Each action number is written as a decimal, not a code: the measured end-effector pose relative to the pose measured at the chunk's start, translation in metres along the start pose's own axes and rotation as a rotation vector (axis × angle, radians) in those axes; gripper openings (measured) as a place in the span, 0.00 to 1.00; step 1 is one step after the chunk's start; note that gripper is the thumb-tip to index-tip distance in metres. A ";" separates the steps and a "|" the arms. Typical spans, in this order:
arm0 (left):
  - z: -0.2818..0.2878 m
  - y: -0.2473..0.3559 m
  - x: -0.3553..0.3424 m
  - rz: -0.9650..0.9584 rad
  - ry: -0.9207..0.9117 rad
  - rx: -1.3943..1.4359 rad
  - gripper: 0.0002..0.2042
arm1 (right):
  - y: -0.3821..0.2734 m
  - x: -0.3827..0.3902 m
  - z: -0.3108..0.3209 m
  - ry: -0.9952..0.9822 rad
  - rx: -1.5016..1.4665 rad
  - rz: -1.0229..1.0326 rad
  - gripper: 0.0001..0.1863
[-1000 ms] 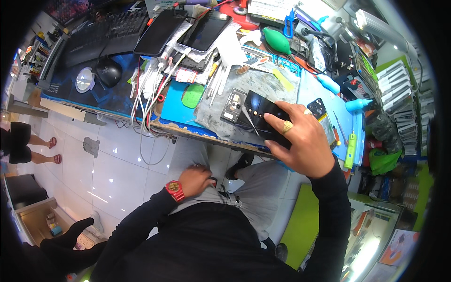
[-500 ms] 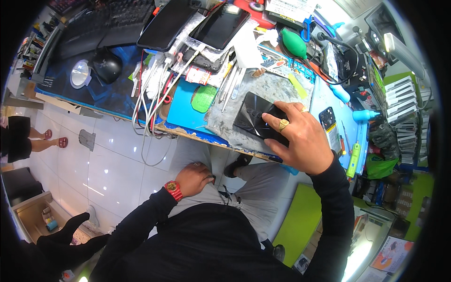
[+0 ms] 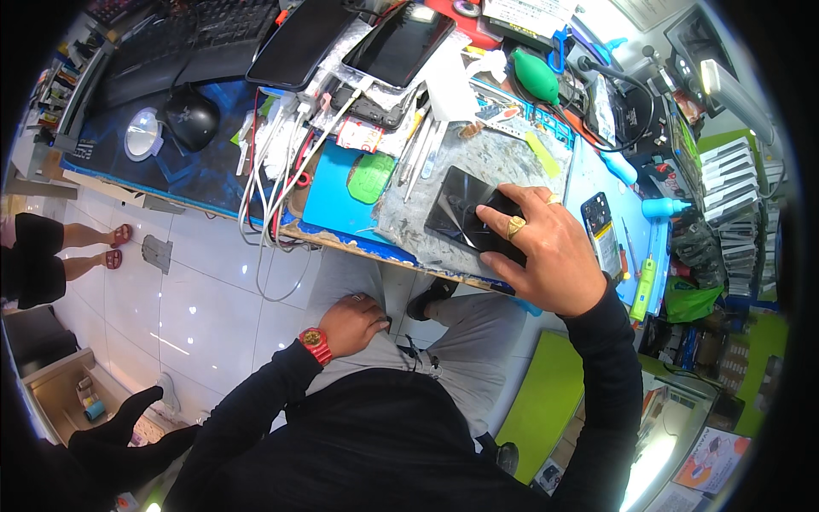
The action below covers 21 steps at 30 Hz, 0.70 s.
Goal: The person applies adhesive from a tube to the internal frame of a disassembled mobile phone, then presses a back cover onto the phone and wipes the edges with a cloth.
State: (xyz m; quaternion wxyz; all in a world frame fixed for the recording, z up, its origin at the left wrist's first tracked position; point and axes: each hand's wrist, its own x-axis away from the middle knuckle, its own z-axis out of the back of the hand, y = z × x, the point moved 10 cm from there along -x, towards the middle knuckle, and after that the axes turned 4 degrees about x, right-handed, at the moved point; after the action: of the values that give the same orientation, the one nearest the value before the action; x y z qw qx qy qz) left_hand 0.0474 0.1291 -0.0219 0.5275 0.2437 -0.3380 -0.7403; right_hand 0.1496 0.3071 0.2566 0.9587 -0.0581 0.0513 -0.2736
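Observation:
A black smartphone [image 3: 458, 207] lies glossy side up on the worn grey work mat [image 3: 409, 224] near the bench's front edge. Over its right part is my right hand [image 3: 546, 243], with the index finger on the glossy surface, the thumb at the near edge and the other fingers across the far side. That hand covers the phone's right end. Below the bench, my left hand [image 3: 355, 326] rests on my thigh with its fingers curled in. The underside of its fingers is hidden.
White cables [image 3: 271, 183] hang over the bench edge beside a blue mat [image 3: 333, 192]. Two dark phones [image 3: 399, 47] lie at the back, near a green air blower [image 3: 536, 77]. An opened phone [image 3: 600, 226] and a lime-green tool [image 3: 644, 290] lie to the right.
Both my hands and the smartphone keep their places. At the far left, another person's legs and sandalled feet have shifted position.

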 end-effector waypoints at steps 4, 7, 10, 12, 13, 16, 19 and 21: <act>0.002 0.002 -0.001 -0.011 0.016 0.000 0.09 | 0.001 0.000 -0.001 -0.007 -0.004 0.000 0.26; 0.004 0.003 -0.001 -0.014 0.031 -0.007 0.09 | 0.000 0.000 -0.001 -0.017 -0.003 0.001 0.27; 0.006 0.004 -0.001 -0.007 0.036 -0.010 0.09 | 0.000 0.000 -0.002 -0.024 -0.004 -0.001 0.27; 0.006 0.004 -0.001 -0.001 0.032 -0.011 0.09 | 0.000 0.000 -0.003 -0.025 -0.006 -0.003 0.27; 0.007 0.003 -0.001 0.000 0.037 -0.009 0.09 | 0.000 0.000 -0.003 -0.020 -0.001 -0.004 0.27; 0.009 0.005 -0.002 -0.011 0.044 -0.004 0.09 | -0.001 0.001 -0.002 -0.011 0.011 -0.005 0.27; 0.010 0.007 -0.003 -0.018 0.042 -0.013 0.09 | -0.001 0.001 -0.001 -0.002 0.016 -0.008 0.27; 0.010 0.006 -0.004 -0.021 0.038 -0.025 0.09 | 0.000 0.001 0.000 0.005 0.019 -0.014 0.27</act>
State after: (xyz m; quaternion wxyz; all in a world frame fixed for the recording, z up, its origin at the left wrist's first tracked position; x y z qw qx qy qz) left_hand 0.0455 0.1335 -0.0106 0.5290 0.2549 -0.3160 -0.7452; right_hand 0.1505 0.3063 0.2562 0.9572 -0.0489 0.0506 -0.2807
